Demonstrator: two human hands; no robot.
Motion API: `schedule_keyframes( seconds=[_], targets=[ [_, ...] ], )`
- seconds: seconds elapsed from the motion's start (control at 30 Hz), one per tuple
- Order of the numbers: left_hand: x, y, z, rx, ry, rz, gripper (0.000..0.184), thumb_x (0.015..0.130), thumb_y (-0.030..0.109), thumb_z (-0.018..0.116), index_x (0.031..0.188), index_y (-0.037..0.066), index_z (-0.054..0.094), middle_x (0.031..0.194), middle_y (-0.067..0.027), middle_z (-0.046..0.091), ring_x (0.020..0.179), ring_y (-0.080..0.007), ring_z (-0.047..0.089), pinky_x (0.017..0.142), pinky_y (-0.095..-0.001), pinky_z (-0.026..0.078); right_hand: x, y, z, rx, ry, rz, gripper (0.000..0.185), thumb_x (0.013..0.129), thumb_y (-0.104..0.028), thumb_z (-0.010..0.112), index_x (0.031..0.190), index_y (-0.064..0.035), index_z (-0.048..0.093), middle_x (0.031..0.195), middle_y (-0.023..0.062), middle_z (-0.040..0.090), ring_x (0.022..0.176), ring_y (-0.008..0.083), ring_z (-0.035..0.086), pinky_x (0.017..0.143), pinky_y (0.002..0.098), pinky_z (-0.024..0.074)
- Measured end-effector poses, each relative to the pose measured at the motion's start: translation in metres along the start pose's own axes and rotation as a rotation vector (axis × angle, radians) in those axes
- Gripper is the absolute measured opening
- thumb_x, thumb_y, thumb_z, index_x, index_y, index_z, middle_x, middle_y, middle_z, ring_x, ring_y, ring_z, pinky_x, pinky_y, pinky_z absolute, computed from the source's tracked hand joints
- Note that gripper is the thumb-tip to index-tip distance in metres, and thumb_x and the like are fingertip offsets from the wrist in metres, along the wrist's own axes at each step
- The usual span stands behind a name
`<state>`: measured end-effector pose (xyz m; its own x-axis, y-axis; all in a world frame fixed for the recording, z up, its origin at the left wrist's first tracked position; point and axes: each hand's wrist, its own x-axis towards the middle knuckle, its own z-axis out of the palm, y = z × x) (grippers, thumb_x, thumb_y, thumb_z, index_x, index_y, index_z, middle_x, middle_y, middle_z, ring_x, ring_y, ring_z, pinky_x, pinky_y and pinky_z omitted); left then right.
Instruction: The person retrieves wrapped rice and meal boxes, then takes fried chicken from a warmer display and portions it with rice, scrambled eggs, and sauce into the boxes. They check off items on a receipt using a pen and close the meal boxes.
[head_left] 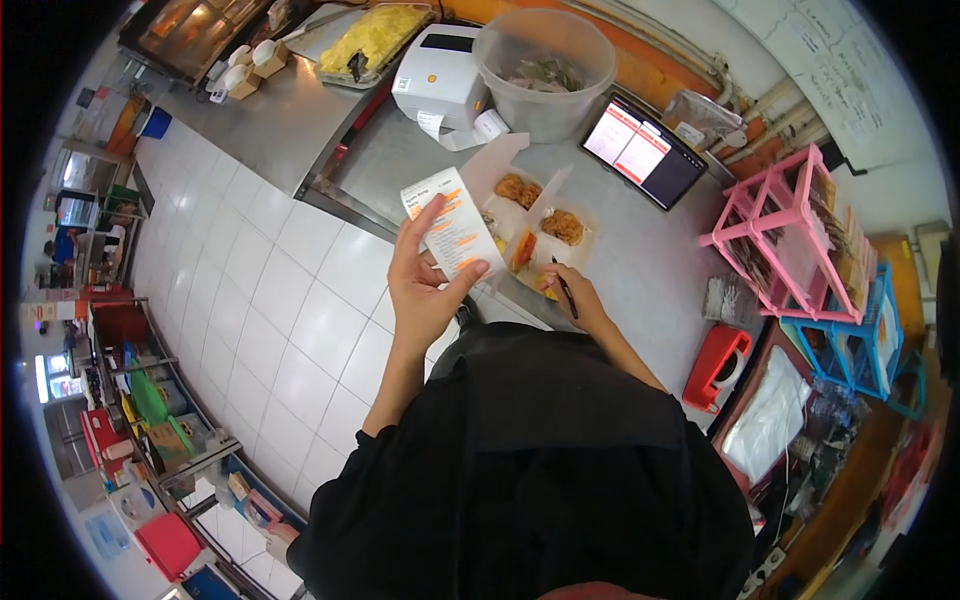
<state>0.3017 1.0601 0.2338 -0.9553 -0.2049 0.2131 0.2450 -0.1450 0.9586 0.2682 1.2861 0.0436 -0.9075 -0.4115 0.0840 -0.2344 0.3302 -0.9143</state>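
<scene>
My left hand (425, 295) holds a white printed slip (452, 222) with orange highlighted lines, thumb and fingers at its edges. A dark pen (567, 293) is gripped in my right hand (580, 300), just beside the open food box. That box (583, 262) lies on the steel counter, its flap raised at the back. Fried pieces (562, 227) fill two compartments, and orange and yellow food (523, 250) shows in the nearer part. The slip covers the box's left side.
Behind the box stand a label printer (440, 75), a clear bucket (545, 75) and a tablet (644, 150). To the right are a pink rack (790, 235) and a red tape dispenser (712, 370). A yellow-topped tray (372, 42) sits at the back left.
</scene>
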Motion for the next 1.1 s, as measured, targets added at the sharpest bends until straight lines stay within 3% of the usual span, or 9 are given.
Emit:
schedule_keyframes(
  seconds=[0.17, 0.27, 0.4, 0.5, 0.63, 0.9, 1.1],
  targets=[
    [0.001, 0.010, 0.003, 0.031, -0.026, 0.038, 0.078, 0.072, -0.013, 0.068, 0.140, 0.001, 0.031, 0.135, -0.0128, 0.035, 0.115, -0.0264, 0.053, 0.088, -0.0334, 0.054, 0.015, -0.069, -0.019, 0.441, 0.113, 0.134, 0.033, 0.098, -0.025, 0.045, 0.121, -0.0031, 0.056, 0.077, 0.0048, 0.058, 0.069, 0.0089, 0.050, 0.064, 0.0226, 0.0414],
    [0.002, 0.017, 0.006, 0.047, -0.063, 0.059, 0.083, 0.072, -0.011, 0.071, 0.141, 0.001, 0.027, 0.139, -0.0140, 0.032, 0.114, -0.0270, 0.054, 0.090, -0.0354, 0.053, 0.025, -0.127, -0.047, 0.279, 0.213, -0.132, 0.043, 0.099, -0.032, 0.042, 0.125, 0.0008, 0.053, 0.079, 0.0027, 0.057, 0.072, 0.0089, 0.051, 0.065, 0.0213, 0.0406],
    [0.004, 0.023, 0.010, 0.039, -0.144, 0.107, 0.085, 0.071, -0.012, 0.070, 0.142, 0.000, 0.025, 0.140, -0.0132, 0.031, 0.116, -0.0277, 0.053, 0.090, -0.0364, 0.053, 0.032, -0.186, -0.051, 0.460, 0.330, -0.247, 0.017, 0.089, -0.014, 0.062, 0.095, 0.0019, 0.064, 0.088, 0.0073, 0.063, 0.071, 0.0099, 0.055, 0.062, 0.0222, 0.0423],
    [0.004, 0.025, 0.012, -0.017, -0.170, 0.123, 0.082, 0.073, -0.014, 0.066, 0.142, 0.003, 0.026, 0.135, -0.0116, 0.034, 0.120, -0.0262, 0.049, 0.090, -0.0324, 0.052, 0.032, -0.207, -0.047, 0.367, 0.243, -0.349, 0.012, 0.081, -0.007, 0.069, 0.088, -0.0002, 0.063, 0.083, 0.0079, 0.063, 0.069, 0.0126, 0.057, 0.059, 0.0243, 0.0436],
    [0.003, 0.033, 0.013, -0.018, -0.146, 0.082, 0.082, 0.074, -0.014, 0.066, 0.143, 0.003, 0.025, 0.136, -0.0116, 0.033, 0.118, -0.0252, 0.050, 0.089, -0.0301, 0.053, 0.041, -0.230, -0.052, 0.071, 0.182, -0.534, 0.015, 0.074, -0.005, 0.073, 0.086, -0.0032, 0.064, 0.072, 0.0084, 0.062, 0.063, 0.0205, 0.059, 0.056, 0.0278, 0.0450],
    [0.000, 0.034, 0.007, 0.115, -0.158, 0.111, 0.081, 0.073, -0.015, 0.065, 0.142, 0.004, 0.028, 0.143, -0.0137, 0.028, 0.118, -0.0254, 0.051, 0.086, -0.0285, 0.053, 0.046, -0.243, -0.051, -0.086, 0.265, -0.666, 0.013, 0.072, -0.002, 0.073, 0.081, -0.0020, 0.064, 0.073, 0.0100, 0.063, 0.062, 0.0252, 0.058, 0.056, 0.0300, 0.0453],
    [-0.002, 0.037, 0.009, 0.066, -0.158, 0.085, 0.086, 0.070, -0.015, 0.067, 0.143, 0.002, 0.025, 0.138, -0.0122, 0.034, 0.118, -0.0265, 0.050, 0.088, -0.0323, 0.053, 0.055, -0.251, -0.053, -0.073, 0.287, -0.733, 0.012, 0.074, 0.003, 0.069, 0.083, 0.0005, 0.062, 0.074, 0.0111, 0.062, 0.063, 0.0249, 0.057, 0.056, 0.0303, 0.0444]
  ],
)
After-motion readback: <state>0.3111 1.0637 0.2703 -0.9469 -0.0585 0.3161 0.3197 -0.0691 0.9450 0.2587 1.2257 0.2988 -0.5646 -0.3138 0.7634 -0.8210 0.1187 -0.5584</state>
